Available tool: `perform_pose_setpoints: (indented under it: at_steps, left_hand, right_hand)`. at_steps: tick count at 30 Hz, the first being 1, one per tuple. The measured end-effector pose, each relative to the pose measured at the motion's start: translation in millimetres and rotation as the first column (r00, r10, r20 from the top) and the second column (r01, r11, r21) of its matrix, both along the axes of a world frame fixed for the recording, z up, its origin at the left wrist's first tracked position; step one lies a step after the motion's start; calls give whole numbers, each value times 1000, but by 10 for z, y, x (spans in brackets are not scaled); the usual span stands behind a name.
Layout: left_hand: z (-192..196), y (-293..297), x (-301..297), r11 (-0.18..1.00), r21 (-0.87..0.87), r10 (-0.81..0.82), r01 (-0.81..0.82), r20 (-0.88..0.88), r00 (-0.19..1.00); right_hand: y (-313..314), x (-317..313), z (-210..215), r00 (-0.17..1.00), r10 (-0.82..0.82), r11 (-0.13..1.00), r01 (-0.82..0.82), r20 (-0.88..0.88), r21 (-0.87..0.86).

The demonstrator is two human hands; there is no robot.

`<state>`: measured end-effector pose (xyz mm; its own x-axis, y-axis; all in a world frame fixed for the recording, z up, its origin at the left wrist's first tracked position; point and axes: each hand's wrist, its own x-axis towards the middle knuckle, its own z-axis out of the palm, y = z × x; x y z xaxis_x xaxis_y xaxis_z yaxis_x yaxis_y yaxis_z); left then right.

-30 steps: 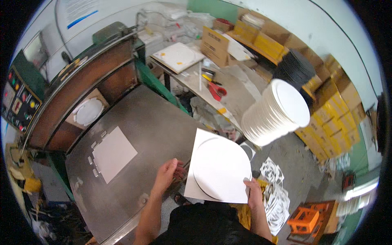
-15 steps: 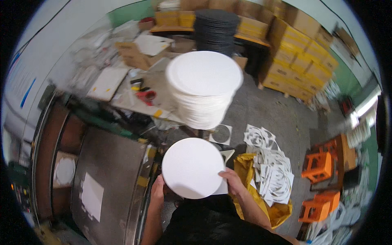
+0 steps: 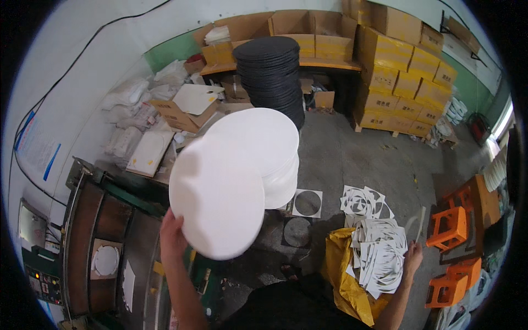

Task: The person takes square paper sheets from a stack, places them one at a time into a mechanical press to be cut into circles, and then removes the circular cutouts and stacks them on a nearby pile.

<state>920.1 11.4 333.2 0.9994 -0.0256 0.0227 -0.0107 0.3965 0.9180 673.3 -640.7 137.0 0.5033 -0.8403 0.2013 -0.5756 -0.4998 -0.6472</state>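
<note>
My left hand (image 3: 174,236) grips the lower left edge of a round white disc (image 3: 217,203), thumb on top. The disc is tilted and hides part of a tall stack of white discs (image 3: 281,184) behind it; whether they touch I cannot tell. Out to the right, my right hand (image 3: 412,259) is closed on a thin, pale offcut (image 3: 421,224), blurred and seen nearly edge-on. That hand is beside a heap of white offcuts (image 3: 377,256) with curved cut-outs, lying in and over a yellow sack (image 3: 338,264).
A machine with a dark bed (image 3: 140,242) stands at the left. Beyond the white stack rises a stack of black discs (image 3: 269,74). Taped cardboard boxes (image 3: 393,82) are piled at the back right. Orange stools (image 3: 448,228) stand at the right. A square offcut (image 3: 298,210) lies on the floor.
The disc has moved forward and left in my left hand, up to the white stack. My right hand has left the disc and swung right past the heap, holding the offcut.
</note>
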Motion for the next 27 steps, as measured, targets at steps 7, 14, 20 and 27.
perform_pose_setpoints:
  at_steps: [7, 14, 20, 27]
  left_hand:
    - [432, -540, 1112, 997, 4, -78, 78, -63, 995]
    - [399, -595, 1443, 966, 188, -113, 175, -302, 947]
    - [724, -396, 1195, 915, 357, -89, 188, -276, 957]
    - [-549, 580, -747, 933, 229, 322, -277, -195, 926]
  right_hand:
    - [-84, -161, -712, 861, -225, 949, 88, -456, -303]
    - [490, -479, -2567, 522, -61, 970, 232, -851, 72]
    - [1825, 675, -3160, 495, 721, 515, 87, -486, 853]
    - [3033, 1885, -2545, 214, 969, 187, -313, -123, 931]
